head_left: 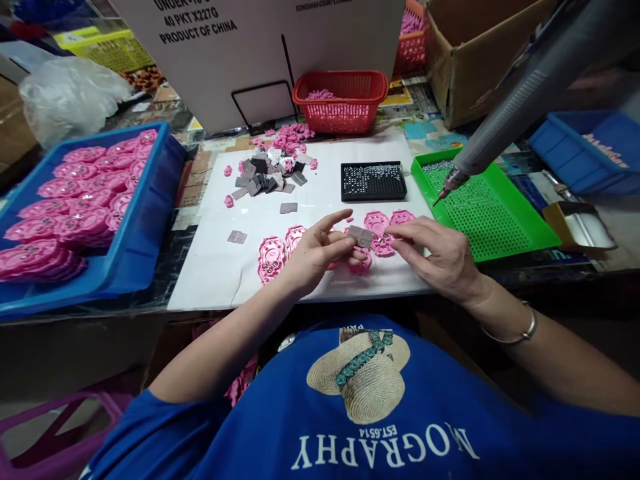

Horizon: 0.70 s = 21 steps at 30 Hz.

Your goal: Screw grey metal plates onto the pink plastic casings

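Note:
My left hand (pixel 320 252) pinches a small grey metal plate (pixel 361 236) between thumb and fingers, its index finger stretched out above. To the right, my right hand (pixel 440 257) hovers by the plate with thumb and index finger slightly apart; I see nothing between them. Beneath both hands lie ornate pink plastic casings (pixel 271 257) in a row on the white board (pixel 210 267), partly hidden by my fingers. Silvery round parts sit in some casings. Two loose grey plates lie to the left, one of them a flat plate (pixel 237 237) near the casings.
Behind are a pile of grey plates (pixel 260 177), pink bits (pixel 290 139), a black screw tray (pixel 373 181) and a red basket (pixel 340 103). A green perforated tray (pixel 500 227) stands right, under a hanging electric screwdriver (pixel 500 127). A blue bin (pixel 125 247) of pink casings stands left.

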{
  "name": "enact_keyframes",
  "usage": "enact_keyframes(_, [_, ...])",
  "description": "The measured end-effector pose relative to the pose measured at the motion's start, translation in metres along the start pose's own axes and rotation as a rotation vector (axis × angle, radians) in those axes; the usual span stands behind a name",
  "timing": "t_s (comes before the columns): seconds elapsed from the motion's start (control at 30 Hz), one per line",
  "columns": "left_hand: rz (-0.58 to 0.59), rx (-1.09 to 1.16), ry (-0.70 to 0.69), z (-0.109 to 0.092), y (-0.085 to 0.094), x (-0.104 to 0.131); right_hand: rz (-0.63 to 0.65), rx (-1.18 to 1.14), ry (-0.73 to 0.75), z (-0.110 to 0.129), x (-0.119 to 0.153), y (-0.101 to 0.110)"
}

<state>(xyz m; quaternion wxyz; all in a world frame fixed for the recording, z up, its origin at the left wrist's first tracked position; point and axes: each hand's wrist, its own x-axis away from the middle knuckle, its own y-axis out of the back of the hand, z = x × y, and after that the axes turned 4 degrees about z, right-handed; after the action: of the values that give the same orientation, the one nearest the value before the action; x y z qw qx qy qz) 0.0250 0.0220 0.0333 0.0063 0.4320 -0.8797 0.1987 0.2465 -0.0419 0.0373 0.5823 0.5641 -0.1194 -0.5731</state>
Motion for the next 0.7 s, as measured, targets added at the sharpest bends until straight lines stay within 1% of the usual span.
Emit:
enact_keyframes(0.07, [-0.008,0.008,-0.005,0.002,-0.007,-0.002,-0.003,0.024,0.075,0.005,-0.008,-0.005])
enact_keyframes(0.13, [-0.030,0.007,-0.025,0.007,-0.014,-0.002,0.031,0.135,0.173,0.007,-0.012,-0.009])
enact_keyframes(0.2, [-0.022,0.002,-0.026,0.010,-0.019,-0.003,0.062,0.217,0.230,0.006,-0.012,-0.012])
enact_keyframes(0.27, [0.028,-0.041,-0.011,0.009,-0.018,-0.003,0.072,0.261,0.239,0.003,-0.010,-0.012])
enact_keyframes(0.3, [0.048,-0.102,-0.019,0.007,-0.014,-0.004,0.077,0.285,0.236,0.000,-0.009,-0.011])
enact_keyframes(0.33, [0.041,-0.198,-0.053,0.002,-0.006,-0.006,0.084,0.320,0.231,-0.003,-0.008,-0.010])
enact_keyframes(0.37, [0.004,-0.326,-0.109,-0.004,0.005,-0.009,0.095,0.365,0.223,-0.006,-0.007,-0.010])
enact_keyframes(0.4, [-0.073,-0.482,-0.196,-0.011,0.020,-0.012,0.104,0.416,0.216,-0.008,-0.006,-0.010])
enact_keyframes(0.43, [-0.197,-0.646,-0.296,-0.019,0.037,-0.017,0.114,0.464,0.210,-0.011,-0.005,-0.010])
enact_keyframes(0.47, [-0.309,-0.808,-0.363,-0.026,0.056,-0.022,0.122,0.502,0.210,-0.013,-0.004,-0.010])
enact_keyframes(0.5, [-0.386,-0.952,-0.374,-0.033,0.075,-0.027,0.128,0.526,0.211,-0.014,-0.003,-0.011])
enact_keyframes(0.53, [-0.429,-1.069,-0.328,-0.038,0.093,-0.032,0.131,0.535,0.215,-0.016,-0.002,-0.012])
enact_keyframes(0.6, [-0.450,-1.223,-0.213,-0.044,0.122,-0.041,0.142,0.529,0.226,-0.018,0.001,-0.014])
enact_keyframes(0.63, [-0.443,-1.251,-0.191,-0.044,0.132,-0.044,0.149,0.526,0.231,-0.018,0.002,-0.016])
enact_keyframes(0.7, [-0.421,-1.275,-0.185,-0.042,0.141,-0.047,0.158,0.525,0.247,-0.020,0.003,-0.017])
